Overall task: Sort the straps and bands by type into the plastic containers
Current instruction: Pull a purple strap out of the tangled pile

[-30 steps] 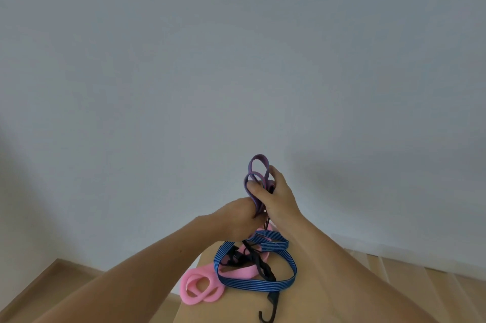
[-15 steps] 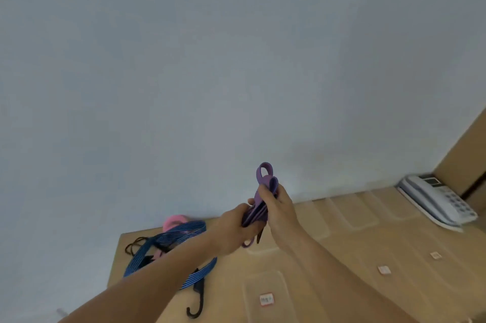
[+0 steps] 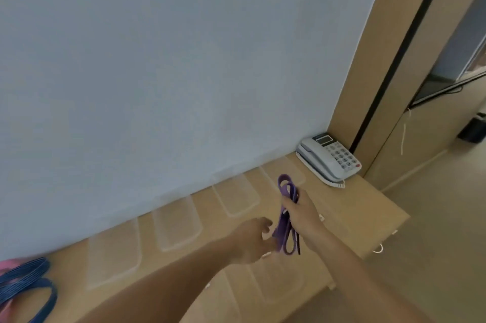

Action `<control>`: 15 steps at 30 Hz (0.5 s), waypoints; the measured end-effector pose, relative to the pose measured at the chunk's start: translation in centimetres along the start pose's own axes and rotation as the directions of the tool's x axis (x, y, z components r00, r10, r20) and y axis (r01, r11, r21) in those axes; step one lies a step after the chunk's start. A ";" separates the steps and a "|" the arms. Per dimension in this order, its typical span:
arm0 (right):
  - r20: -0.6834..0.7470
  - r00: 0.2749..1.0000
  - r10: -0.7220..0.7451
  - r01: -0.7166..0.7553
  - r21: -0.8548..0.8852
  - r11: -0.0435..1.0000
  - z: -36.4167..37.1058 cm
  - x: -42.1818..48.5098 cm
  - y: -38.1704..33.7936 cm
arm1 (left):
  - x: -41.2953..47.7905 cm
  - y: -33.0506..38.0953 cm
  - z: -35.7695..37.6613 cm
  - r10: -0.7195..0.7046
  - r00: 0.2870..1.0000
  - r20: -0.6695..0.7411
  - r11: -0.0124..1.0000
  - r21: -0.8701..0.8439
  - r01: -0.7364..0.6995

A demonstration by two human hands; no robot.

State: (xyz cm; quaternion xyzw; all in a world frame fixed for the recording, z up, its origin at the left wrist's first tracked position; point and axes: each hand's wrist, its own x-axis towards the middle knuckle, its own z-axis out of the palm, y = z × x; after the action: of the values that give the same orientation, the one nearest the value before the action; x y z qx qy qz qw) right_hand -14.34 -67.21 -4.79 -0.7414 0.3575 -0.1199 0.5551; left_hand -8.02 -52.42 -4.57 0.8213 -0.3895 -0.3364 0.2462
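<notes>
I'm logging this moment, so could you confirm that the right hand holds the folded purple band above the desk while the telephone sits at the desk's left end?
Not quite: the head view shows the telephone at the right end of the desk, by the wall. The right hand does hold the folded purple band above the desk.

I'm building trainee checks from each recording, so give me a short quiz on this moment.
1. Multiple choice: the right hand grips A) a pink ring, B) the purple band, C) a lid.
2. True or false: the telephone stands at the right end of the table.
3. Fill in: the blue straps lie at the far ____ of the view.
Key: 1 B; 2 true; 3 left.
</notes>
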 end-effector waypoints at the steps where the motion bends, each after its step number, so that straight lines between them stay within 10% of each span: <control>1: 0.035 0.999 0.027 -0.022 -0.131 0.991 -2.1 1.9 1.1 | 1.3 0.7 0.5 -0.015 1.000 -0.013 0.999 0.037 0.015; 5: 0.184 0.967 0.174 -0.034 -0.585 0.810 -7.6 8.5 5.3 | 4.5 1.4 1.4 -0.059 0.996 -0.063 0.990 0.124 0.067; 15: 0.178 0.981 0.070 0.108 -0.817 0.567 -6.6 13.7 11.0 | 1.8 -2.3 -1.7 -0.237 0.948 -0.215 0.951 0.146 0.271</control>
State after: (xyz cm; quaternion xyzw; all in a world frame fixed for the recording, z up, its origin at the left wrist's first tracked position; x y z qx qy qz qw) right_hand -12.73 -82.57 -15.42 -0.9259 0.3093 0.1258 0.1765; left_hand -4.84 -52.34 -5.63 0.9119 -0.2822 -0.2482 0.1649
